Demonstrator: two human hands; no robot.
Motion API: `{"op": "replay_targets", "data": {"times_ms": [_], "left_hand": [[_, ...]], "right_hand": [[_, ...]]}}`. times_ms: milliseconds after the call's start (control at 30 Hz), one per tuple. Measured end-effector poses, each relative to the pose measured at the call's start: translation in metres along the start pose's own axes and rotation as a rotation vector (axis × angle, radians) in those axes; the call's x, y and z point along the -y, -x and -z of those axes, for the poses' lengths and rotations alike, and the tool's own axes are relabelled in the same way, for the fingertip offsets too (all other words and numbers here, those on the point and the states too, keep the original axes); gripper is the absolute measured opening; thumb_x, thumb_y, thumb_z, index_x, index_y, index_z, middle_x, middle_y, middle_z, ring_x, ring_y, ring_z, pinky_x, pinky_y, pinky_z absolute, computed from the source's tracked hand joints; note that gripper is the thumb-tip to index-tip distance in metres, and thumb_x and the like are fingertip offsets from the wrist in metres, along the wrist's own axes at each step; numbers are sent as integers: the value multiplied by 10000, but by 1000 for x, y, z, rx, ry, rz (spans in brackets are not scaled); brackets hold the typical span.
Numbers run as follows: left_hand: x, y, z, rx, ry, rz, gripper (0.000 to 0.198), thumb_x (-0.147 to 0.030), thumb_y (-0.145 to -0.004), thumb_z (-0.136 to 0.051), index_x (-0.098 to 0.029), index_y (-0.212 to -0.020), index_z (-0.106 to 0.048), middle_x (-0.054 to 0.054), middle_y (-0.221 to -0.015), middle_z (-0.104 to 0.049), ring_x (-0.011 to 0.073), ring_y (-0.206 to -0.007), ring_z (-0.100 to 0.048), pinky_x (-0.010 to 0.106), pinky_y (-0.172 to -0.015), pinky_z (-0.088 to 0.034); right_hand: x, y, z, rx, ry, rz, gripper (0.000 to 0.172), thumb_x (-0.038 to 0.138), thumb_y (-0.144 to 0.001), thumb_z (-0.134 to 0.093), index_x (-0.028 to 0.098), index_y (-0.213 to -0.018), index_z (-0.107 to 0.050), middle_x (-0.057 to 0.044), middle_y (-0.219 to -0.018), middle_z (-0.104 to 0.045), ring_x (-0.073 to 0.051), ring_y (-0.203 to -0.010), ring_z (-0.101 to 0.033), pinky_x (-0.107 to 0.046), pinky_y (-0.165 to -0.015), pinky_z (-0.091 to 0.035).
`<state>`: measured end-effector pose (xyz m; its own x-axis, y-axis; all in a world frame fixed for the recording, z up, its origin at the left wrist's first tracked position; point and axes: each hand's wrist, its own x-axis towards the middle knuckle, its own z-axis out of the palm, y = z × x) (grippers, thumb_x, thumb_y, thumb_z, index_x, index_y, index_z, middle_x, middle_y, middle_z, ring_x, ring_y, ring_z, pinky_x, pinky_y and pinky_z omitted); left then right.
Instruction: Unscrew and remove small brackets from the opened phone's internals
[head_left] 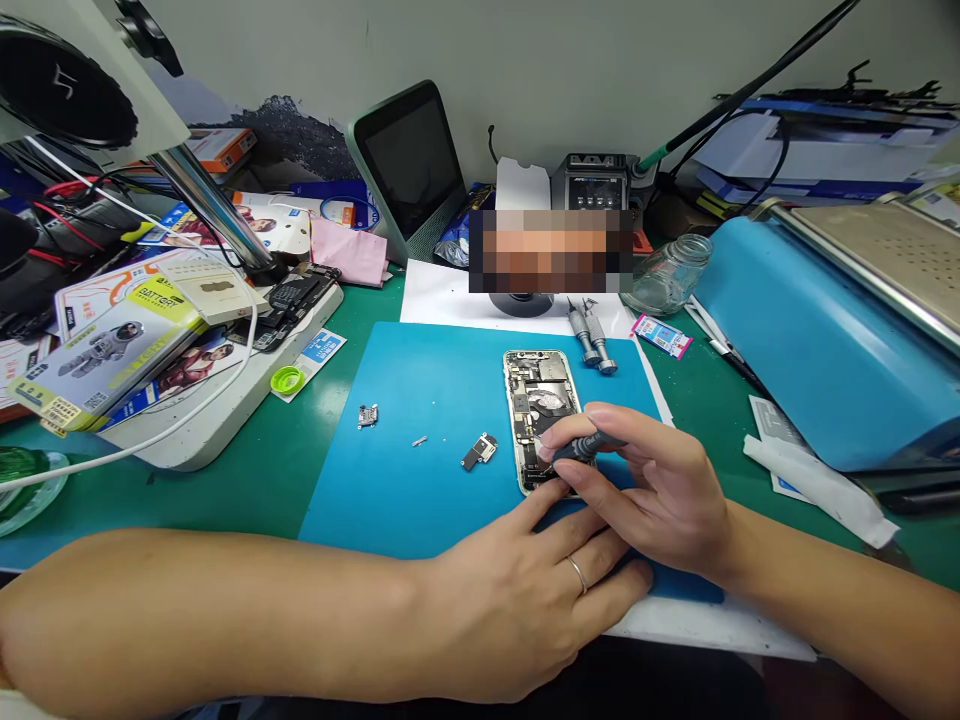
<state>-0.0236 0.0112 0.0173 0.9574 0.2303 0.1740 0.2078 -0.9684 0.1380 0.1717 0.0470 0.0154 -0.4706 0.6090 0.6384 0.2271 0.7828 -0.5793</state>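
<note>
An opened phone (551,400) with its inner parts showing lies on the blue mat (420,360). My left hand (536,595) rests on the mat with its fingers stretched out; its index fingertip touches the phone's lower end. Above that end, my right hand (649,485) pinches a dark grey, ridged, pen-like tool (581,448) between thumb and fingers. The tool's tip points down at the phone's lower left, and its exact kind is unclear. Left of the phone lie a metal bracket-like part (480,452), a tiny strip (419,440) and a small silver part (367,416).
Two metal screwdrivers (592,335) lie beyond the phone. A glass jar (671,275) and a blue machine (802,340) stand right. Boxes (112,345), a white cable (225,385) and a metal post (214,210) crowd the left. A screen device (409,165) stands behind.
</note>
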Motion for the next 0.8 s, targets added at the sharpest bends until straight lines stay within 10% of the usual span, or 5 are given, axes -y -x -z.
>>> {"op": "replay_targets", "data": {"times_ms": [800], "left_hand": [[-6, -2, -12, -88, -114, 63, 443, -267, -1072, -398, -192, -1495, -507, 81, -1443, -592, 266, -1416, -407, 529, -1172, -358]], "right_hand": [[3, 1, 1, 6, -15, -145, 456, 50, -944, -629, 248, -1347, -543, -30, -1006, -727, -161, -915, -754, -320, -838, -692]]}}
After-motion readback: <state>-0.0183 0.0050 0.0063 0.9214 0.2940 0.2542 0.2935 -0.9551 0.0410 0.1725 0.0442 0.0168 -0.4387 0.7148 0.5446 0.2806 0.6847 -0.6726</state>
